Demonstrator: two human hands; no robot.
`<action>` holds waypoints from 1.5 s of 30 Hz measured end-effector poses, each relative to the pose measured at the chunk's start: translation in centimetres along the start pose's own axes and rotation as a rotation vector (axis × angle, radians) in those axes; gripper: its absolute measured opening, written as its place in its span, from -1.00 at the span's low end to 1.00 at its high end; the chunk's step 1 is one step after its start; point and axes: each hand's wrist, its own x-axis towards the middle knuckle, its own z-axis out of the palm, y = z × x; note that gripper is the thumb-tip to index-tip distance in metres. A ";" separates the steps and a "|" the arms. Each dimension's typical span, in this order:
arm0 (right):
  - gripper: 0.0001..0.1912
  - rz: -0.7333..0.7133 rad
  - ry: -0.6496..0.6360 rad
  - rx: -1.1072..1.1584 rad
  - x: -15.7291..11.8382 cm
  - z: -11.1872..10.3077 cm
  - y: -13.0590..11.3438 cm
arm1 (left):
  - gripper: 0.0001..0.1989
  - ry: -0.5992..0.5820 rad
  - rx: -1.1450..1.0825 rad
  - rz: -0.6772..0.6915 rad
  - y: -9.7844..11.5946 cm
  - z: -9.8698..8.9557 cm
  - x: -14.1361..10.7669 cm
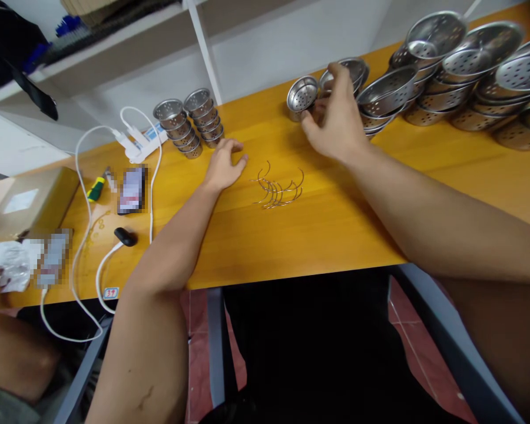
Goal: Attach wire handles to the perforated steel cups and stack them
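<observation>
My left hand [224,164] rests on the table, fingers loosely stretched out and nothing seen in them. Just behind it stand two stacks of small perforated metal cups, a left stack [176,126] and a right stack [204,118]. Several curved thin wires [276,191] lie in a loose heap between my hands. At the back, my right hand [338,121] has thumb and index finger spread beside a small perforated cup [302,94]. Another metal cup [355,69] is partly hidden behind its fingers. Whether the fingertips touch either cup is unclear.
Stacks of larger perforated metal cups [450,97] fill the back right. On the left are a power strip [145,144] with white cables, two phones, a yellow-green screwdriver [96,188] and a cardboard box [37,200]. Another person's arm [15,353] shows at lower left.
</observation>
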 end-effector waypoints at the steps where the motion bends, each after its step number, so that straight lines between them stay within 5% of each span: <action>1: 0.06 0.022 0.037 -0.032 0.0 0.0 -0.6 | -0.69 0.007 -0.008 0.006 -0.3 0.0 0.0; 7: -0.10 -0.068 0.067 -0.054 0.0 0.3 -5.2 | -0.50 0.019 -0.081 0.018 -0.4 0.2 -0.1; 13: -0.16 -0.145 -0.238 0.167 -2.1 3.4 -9.2 | 0.10 0.016 -0.125 0.095 2.9 0.7 -0.3; 18: -0.32 -0.121 -0.354 0.246 -3.5 5.9 -10.3 | 0.04 0.047 -0.075 0.131 4.4 0.2 -0.1; 24: -0.31 -0.074 -0.360 0.155 -3.0 5.3 -9.1 | -0.06 -0.020 -0.069 0.190 4.2 0.3 -0.1; 30: -0.32 -0.112 -0.348 0.015 -3.0 5.3 -9.8 | 0.12 0.008 -0.052 0.152 4.2 0.1 -0.1; 39: -0.30 0.016 -0.433 0.184 -3.5 6.6 -10.4 | -0.05 -0.052 0.000 0.203 5.7 -0.7 -0.4; 42: -0.44 -0.027 -0.408 0.198 -3.5 6.5 -10.9 | -0.01 -0.088 -0.037 0.225 5.0 -0.5 -0.3; 45: -0.36 -0.027 -0.317 0.198 -3.2 6.6 -11.3 | -0.03 -0.085 -0.052 0.277 3.7 0.0 0.0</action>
